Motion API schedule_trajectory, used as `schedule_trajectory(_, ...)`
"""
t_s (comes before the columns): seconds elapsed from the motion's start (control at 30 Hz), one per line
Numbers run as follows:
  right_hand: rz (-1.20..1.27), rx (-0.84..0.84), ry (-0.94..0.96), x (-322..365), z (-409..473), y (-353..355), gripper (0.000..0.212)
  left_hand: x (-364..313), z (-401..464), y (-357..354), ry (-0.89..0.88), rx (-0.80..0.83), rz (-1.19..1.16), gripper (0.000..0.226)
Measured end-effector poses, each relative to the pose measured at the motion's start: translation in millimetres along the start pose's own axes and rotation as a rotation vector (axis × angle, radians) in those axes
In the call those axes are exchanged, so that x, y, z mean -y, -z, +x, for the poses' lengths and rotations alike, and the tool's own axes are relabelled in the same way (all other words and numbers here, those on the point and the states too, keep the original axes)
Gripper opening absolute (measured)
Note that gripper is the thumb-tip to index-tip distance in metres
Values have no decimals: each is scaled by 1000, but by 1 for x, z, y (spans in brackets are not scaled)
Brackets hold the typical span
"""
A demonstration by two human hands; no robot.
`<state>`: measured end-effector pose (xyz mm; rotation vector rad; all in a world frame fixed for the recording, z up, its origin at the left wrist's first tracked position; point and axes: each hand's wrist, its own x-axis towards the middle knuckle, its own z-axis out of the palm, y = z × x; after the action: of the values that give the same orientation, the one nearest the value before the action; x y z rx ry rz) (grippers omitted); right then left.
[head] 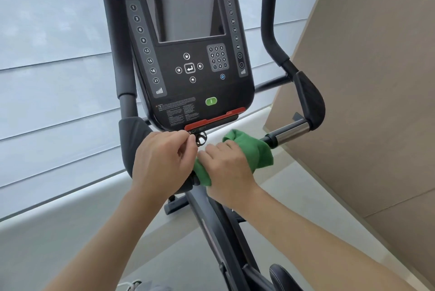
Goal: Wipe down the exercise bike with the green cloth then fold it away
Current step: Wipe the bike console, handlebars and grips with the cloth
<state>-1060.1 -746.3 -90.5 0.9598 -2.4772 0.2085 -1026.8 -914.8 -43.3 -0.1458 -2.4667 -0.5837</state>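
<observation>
The crumpled green cloth (249,151) is bunched up on the handlebar of the black upright exercise bike (188,50), right below the big dark console with its grey screen and rows of round buttons. The right hand (226,173) is laid over the cloth with fingers curled down onto it, so the cloth is pressed against the bar under the palm; a wad of green sticks out past the fingertips toward the shiny chrome grip section (290,134) on the right, and a smaller bit pokes out between the two hands.

The left hand (162,158) is held just beside the right one, touching or nearly so, fingers bent and pinched in at a small dark metal knob or ring (200,138) under the console's red bottom edge. What exactly is gripped there is hard to make out, looks like fingertips closed on that little part.

Black foam grips are seen rising either side of the console. A pale slatted blind (58,67) is behind the bike, a beige wall panel (376,78) off to the right.
</observation>
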Motion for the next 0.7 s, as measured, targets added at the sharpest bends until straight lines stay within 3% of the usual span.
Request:
schedule_trajectory(0.13,21,347,150,8,26,18,23,0,0,2,88,-47,-106,38)
schedule_trajectory(0.23,97,687,124,3,53,36,25,1,1,1,96,-22,-98,39)
schedule_trajectory(0.3,163,880,72,1,70,41,38,2,1,1,83,0,-68,39)
schedule_trajectory(0.37,176,924,65,-1,72,39,42,2,1,2,66,18,-40,40)
schedule_trajectory(0.43,119,714,118,1,56,35,29,1,2,3,45,29,-42,42)
schedule_trajectory(0.5,97,331,140,1,25,20,14,1,3,4,23,48,-48,42)
schedule_trajectory(0.57,82,31,139,-8,-3,4,18,0,2,4,10,62,-34,45)
schedule_trajectory(0.7,28,-122,135,-68,-11,-1,15,-3,4,5,7,52,-35,49)
